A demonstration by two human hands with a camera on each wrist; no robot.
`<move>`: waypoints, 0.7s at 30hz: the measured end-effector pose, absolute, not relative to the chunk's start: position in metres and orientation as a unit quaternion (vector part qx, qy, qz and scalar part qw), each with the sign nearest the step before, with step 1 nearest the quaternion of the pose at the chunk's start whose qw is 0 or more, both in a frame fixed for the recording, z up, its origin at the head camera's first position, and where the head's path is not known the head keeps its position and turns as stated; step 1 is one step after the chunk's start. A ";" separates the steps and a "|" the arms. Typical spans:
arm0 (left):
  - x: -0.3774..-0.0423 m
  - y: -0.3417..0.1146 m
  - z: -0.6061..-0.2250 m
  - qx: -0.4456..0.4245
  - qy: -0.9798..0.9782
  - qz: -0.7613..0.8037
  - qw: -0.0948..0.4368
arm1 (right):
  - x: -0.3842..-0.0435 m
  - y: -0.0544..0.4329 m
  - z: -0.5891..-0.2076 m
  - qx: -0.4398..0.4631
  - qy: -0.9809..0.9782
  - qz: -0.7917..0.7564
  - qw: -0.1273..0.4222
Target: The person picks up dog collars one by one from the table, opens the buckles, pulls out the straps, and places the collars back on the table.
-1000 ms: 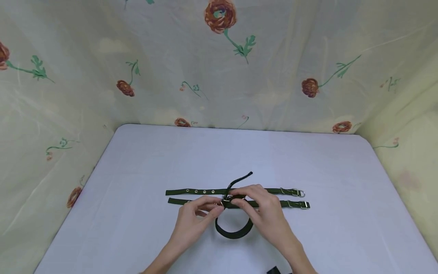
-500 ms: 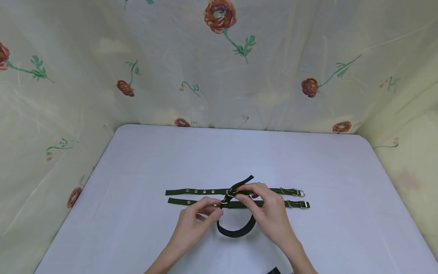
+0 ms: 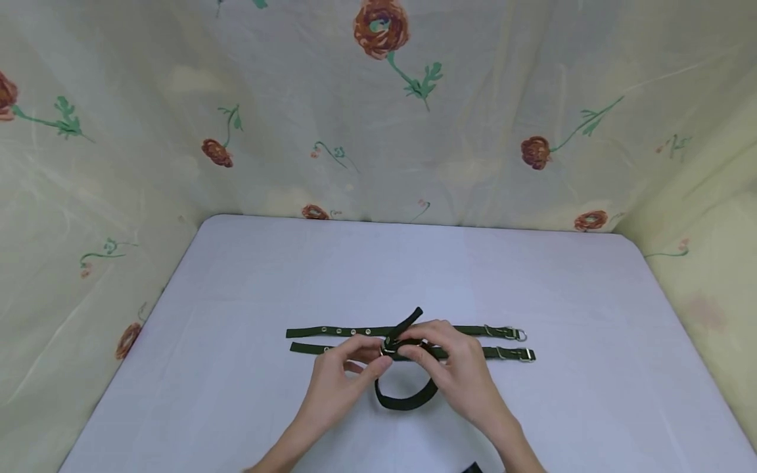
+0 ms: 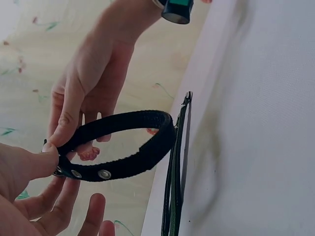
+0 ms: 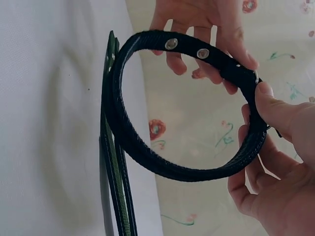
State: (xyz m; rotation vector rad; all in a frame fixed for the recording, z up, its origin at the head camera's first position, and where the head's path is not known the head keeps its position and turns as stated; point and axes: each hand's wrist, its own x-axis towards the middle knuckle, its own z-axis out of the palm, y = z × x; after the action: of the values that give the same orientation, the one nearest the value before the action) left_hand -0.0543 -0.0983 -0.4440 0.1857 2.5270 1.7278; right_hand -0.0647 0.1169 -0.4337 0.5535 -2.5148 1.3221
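Observation:
A dark collar (image 3: 408, 402) with metal eyelets is bent into a ring, held up between both hands above the table. Its free tail (image 3: 409, 320) sticks up past the fingers at the buckle. In the head view my left hand (image 3: 338, 376) pinches the band at the left of the buckle area. From the other side my right hand (image 3: 464, 369) pinches the same collar close by. The fingers partly hide the buckle. In the right wrist view the collar (image 5: 182, 173) forms a wide loop, with two eyelets showing near the left hand (image 5: 197, 19).
Two flat green collars lie side by side across the table behind the hands, the far collar (image 3: 343, 331) and the near collar (image 3: 493, 353), with metal buckles at their right ends. A small dark object (image 3: 472, 468) shows at the bottom edge. Flowered cloth (image 3: 461, 131) surrounds the white table (image 3: 266, 276).
The right hand first shifted slightly right, then came back toward the left hand. The collar's free tail has moved left and a little lower. Both hands keep their hold on it.

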 end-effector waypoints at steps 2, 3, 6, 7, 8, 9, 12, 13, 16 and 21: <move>-0.054 -0.099 -0.443 0.059 0.829 0.554 0.033 | -0.064 0.117 -0.434 0.187 -0.862 0.454 0.126; -0.054 -0.099 -0.443 0.058 0.832 0.551 0.032 | -0.064 0.117 -0.434 0.183 -0.860 0.458 0.129; -0.054 -0.100 -0.443 0.055 0.839 0.541 0.031 | -0.065 0.118 -0.433 0.161 -0.853 0.476 0.141; -0.054 -0.101 -0.444 0.056 0.841 0.538 0.030 | -0.065 0.118 -0.432 0.150 -0.850 0.484 0.145; -0.054 -0.101 -0.444 0.057 0.842 0.536 0.029 | -0.066 0.119 -0.432 0.141 -0.847 0.491 0.149; -0.054 -0.102 -0.445 0.059 0.844 0.533 0.027 | -0.066 0.119 -0.431 0.133 -0.844 0.496 0.151; -0.055 -0.103 -0.446 0.065 0.847 0.527 0.026 | -0.068 0.121 -0.430 0.122 -0.841 0.503 0.155; -0.055 -0.103 -0.446 0.066 0.848 0.526 0.026 | -0.068 0.121 -0.430 0.123 -0.841 0.503 0.154; -0.056 -0.104 -0.446 0.069 0.848 0.525 0.031 | -0.069 0.121 -0.430 0.129 -0.842 0.501 0.155; -0.060 -0.103 -0.443 0.073 0.840 0.536 0.028 | -0.070 0.119 -0.431 0.139 -0.839 0.503 0.157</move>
State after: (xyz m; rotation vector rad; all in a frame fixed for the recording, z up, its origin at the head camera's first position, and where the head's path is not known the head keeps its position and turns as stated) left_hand -0.0597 -0.1032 -0.4433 0.2267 2.5947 1.6550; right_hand -0.0697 0.1190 -0.4307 0.3984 -2.3996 1.4381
